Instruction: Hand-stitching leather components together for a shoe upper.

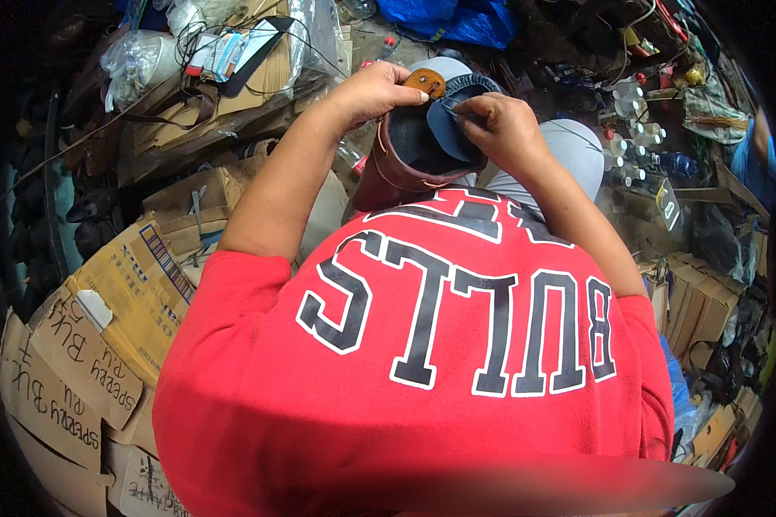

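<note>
My left hand (pixel 378 93) pinches an orange-brown leather piece (pixel 424 82) with small dark holes, thumb on top. Beside it, a blue piece (pixel 448 133) with a smooth rounded edge hangs over a dark opening, and a gathered dark-blue edge (pixel 472 80) shows above. My right hand (pixel 500 125) is closed with its fingertips pinched at the blue piece; what lies between them is too small to make out. Below both hands a dark brown bucket-shaped container (pixel 386 172) with light cord on its side leans between my grey-clad knees (pixel 573 155).
Flattened cardboard boxes (pixel 103 345) lie at the left. Clear plastic bottles (pixel 625 129) cluster at the right, with stacked cardboard (pixel 698 297) lower down. A blue tarp (pixel 448 19) is at the far side. Plastic bags (pixel 142 65) and cardboard crowd the far left.
</note>
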Tool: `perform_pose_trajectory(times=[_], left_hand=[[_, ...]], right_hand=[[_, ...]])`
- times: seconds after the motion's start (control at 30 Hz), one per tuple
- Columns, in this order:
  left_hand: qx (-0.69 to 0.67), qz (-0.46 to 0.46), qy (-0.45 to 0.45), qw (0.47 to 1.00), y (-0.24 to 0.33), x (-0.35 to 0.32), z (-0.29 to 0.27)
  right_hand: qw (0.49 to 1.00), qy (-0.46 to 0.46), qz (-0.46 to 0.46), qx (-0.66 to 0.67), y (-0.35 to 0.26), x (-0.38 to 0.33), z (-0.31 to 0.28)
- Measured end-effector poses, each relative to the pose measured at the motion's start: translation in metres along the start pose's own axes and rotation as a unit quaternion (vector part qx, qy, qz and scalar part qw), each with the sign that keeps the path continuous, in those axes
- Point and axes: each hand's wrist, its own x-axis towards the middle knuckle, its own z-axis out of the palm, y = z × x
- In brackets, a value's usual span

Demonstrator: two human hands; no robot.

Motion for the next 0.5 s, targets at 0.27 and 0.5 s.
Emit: perform_pose_trajectory(times=[0.27,0.5], left_hand=[[0.039,0.029,0.012,0.999,0.004,0.001,0.007],[0.233,0.051,-0.006,0.971,0.028,0.001,0.011]], right_hand=[[1.0,-0.001,0.014,-0.022,-0.005,0.003,0.002],[0.99,0.011,-0.118,-0.081,-0.001,0.003,0.003]])
